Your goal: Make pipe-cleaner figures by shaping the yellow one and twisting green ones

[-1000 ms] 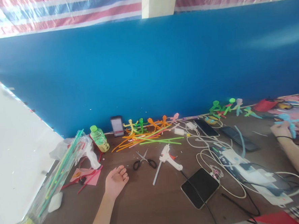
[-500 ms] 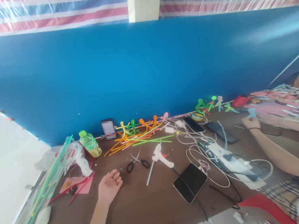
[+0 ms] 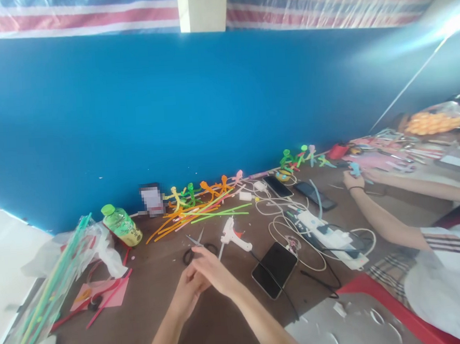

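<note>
Over the near part of the table, my left hand (image 3: 186, 291) and my right hand (image 3: 216, 270) meet, touching. The right hand's fingers lie bent across the left hand's curled fingers; anything between them is hidden. Just beyond are the scissors (image 3: 196, 241), blades parted, their black handles partly covered by my right hand. A white glue gun (image 3: 234, 236) lies to the right, with a glue stick out of its back end. Behind these, orange, green and pink pipe cleaners (image 3: 194, 218) are spread. Small twisted figures (image 3: 208, 190) stand along the blue wall.
On the left are a green-capped bottle (image 3: 122, 225), bagged pipe cleaners (image 3: 52, 292) and pink paper (image 3: 116, 293). A tablet-like black device (image 3: 275, 270), cables and a white power strip (image 3: 327, 233) lie to the right. Another person's hands (image 3: 353, 178) hold a light-blue figure farther right.
My left hand, palm up with loose fingers before, has moved right and curled. My right hand has come into view and met it. The view has turned to the right.
</note>
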Demonstrator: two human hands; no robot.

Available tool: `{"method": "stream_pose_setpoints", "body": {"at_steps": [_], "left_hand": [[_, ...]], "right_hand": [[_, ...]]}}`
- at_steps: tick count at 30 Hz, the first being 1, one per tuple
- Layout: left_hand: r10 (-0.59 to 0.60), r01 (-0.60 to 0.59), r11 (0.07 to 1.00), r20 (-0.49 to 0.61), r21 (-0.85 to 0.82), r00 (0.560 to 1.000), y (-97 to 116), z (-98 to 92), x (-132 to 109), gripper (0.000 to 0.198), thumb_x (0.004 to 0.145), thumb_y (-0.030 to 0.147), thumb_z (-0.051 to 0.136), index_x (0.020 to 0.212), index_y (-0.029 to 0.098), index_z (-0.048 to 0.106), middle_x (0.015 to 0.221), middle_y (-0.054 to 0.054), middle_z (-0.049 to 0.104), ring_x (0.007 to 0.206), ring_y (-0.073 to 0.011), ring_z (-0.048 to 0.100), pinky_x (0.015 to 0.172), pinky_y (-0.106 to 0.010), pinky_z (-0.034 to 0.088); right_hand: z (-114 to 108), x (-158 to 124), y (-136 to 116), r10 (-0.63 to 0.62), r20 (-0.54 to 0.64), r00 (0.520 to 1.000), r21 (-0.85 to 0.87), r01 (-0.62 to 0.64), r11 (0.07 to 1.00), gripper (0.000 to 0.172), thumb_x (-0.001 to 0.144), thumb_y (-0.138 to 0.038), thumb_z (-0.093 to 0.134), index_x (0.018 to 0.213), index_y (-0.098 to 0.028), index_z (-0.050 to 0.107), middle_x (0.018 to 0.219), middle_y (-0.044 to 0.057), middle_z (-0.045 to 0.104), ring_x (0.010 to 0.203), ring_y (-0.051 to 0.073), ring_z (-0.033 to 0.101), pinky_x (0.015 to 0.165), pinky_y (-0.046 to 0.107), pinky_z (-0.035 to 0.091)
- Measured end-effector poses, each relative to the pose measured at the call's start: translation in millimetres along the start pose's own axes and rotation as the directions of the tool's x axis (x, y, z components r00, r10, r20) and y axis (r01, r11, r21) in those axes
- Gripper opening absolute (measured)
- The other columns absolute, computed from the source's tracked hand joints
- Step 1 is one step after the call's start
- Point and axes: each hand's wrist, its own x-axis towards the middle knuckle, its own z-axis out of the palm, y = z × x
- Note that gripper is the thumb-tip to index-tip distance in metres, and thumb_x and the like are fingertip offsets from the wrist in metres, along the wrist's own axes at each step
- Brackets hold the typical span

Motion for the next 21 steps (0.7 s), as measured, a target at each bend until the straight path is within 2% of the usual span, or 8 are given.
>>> {"method": "stream_pose_setpoints", "body": {"at_steps": [3, 7, 9, 11, 14, 17, 19, 21], "left_hand": [[0.148, -0.143, 0.773, 0.044, 0.618, 0.988, 17.3, -0.5, 9.7, 0.03, 0.079, 0.038, 0.05, 0.095, 0.015, 0.062, 0.076, -0.009, 0.067, 0.078, -0.0233, 0.062, 0.073, -0.038, 0.048], [0.406, -0.372, -0.189, 0.417, 0.909, 0.813, 45.9, 14.0, 34.4, 0.033, 0.084, 0.027, 0.039, 0.111, 0.018, 0.056, 0.121, -0.011, 0.053, 0.121, -0.0263, 0.038, 0.102, -0.05, 0.023], [0.332, -0.379, -0.473, 0.559, 0.795, 0.759, 51.0, 29.4, 49.1, 0.039, 0.084, 0.023, 0.038, 0.121, 0.018, 0.048, 0.136, -0.01, 0.036, 0.129, -0.0262, 0.022, 0.104, -0.053, 0.013], [0.284, -0.36, -0.588, 0.602, 0.724, 0.746, 47.3, 46.5, 62.0, 0.043, 0.083, 0.021, 0.037, 0.126, 0.016, 0.043, 0.14, -0.01, 0.027, 0.132, -0.0262, 0.013, 0.104, -0.055, 0.009], [0.19, -0.417, -0.625, 0.647, 0.66, 0.739, 34.0, 68.5, 70.8, 0.045, 0.085, 0.02, 0.033, 0.13, 0.02, 0.037, 0.14, -0.007, 0.028, 0.132, -0.0214, 0.015, 0.104, -0.052, 0.017], [-0.026, -0.667, -0.592, 0.816, 0.452, 0.577, 31.8, 75.4, 64.2, 0.042, 0.087, 0.018, 0.028, 0.128, 0.026, 0.038, 0.141, 0.001, 0.027, 0.131, -0.0139, 0.016, 0.104, -0.044, 0.023], [-0.108, -0.76, -0.546, 0.869, 0.353, 0.482, 41.1, 69.4, 55.0, 0.041, 0.086, 0.016, 0.031, 0.125, 0.024, 0.042, 0.141, -0.001, 0.027, 0.131, -0.0146, 0.018, 0.103, -0.044, 0.024], [-0.117, -0.777, -0.522, 0.873, 0.352, 0.474, 52.8, 59.3, 46.2, 0.037, 0.085, 0.016, 0.035, 0.12, 0.018, 0.047, 0.137, -0.007, 0.034, 0.129, -0.0194, 0.025, 0.1, -0.046, 0.027]], "right_hand": [[-39.7, -13.8, -6.7, -0.277, -0.131, 0.952, -0.417, 0.2, 0.887, 0.041, 0.075, -0.035, 0.055, 0.114, -0.024, 0.052, 0.102, 0.007, 0.06, 0.1, 0.023, 0.054, 0.091, 0.044, 0.037], [-96.4, -23.5, -22.8, -0.614, -0.507, 0.605, -0.779, -0.016, 0.627, 0.028, 0.082, -0.037, 0.044, 0.074, -0.019, 0.063, 0.109, 0.01, 0.056, 0.124, 0.031, 0.03, 0.101, 0.057, 0.013], [-101.5, -28.0, -26.1, -0.63, -0.521, 0.575, -0.807, -0.091, 0.584, 0.033, 0.086, -0.037, 0.036, 0.095, -0.018, 0.061, 0.131, 0.013, 0.039, 0.129, 0.031, 0.019, 0.1, 0.057, 0.017], [-86.3, -34.5, -25.5, -0.645, -0.428, 0.633, -0.867, -0.086, 0.491, 0.039, 0.085, -0.038, 0.038, 0.116, -0.017, 0.051, 0.142, 0.013, 0.02, 0.131, 0.032, 0.01, 0.099, 0.057, 0.018], [-50.6, -40.3, -18.9, -0.622, -0.014, 0.783, -0.964, 0.156, 0.217, 0.047, 0.085, -0.035, 0.04, 0.128, -0.018, 0.039, 0.142, 0.012, 0.023, 0.131, 0.029, 0.014, 0.102, 0.053, 0.016], [-49.3, -36.7, -14.4, -0.495, 0.424, 0.759, -0.876, 0.482, -0.012, 0.052, 0.082, -0.045, 0.042, 0.128, -0.022, 0.04, 0.133, 0.007, 0.042, 0.125, 0.024, 0.031, 0.104, 0.045, 0.017], [-73.2, -35.2, -17.4, -0.482, 0.346, 0.805, -0.924, 0.381, -0.028, 0.047, 0.083, -0.043, 0.04, 0.125, -0.022, 0.044, 0.128, 0.008, 0.048, 0.12, 0.025, 0.037, 0.104, 0.05, 0.011], [-97.1, -38.1, -25.0, -0.58, -0.042, 0.813, -0.997, 0.002, 0.074, 0.038, 0.087, -0.034, 0.033, 0.115, -0.019, 0.054, 0.116, 0.012, 0.057, 0.117, 0.031, 0.039, 0.097, 0.062, 0.002]]}}
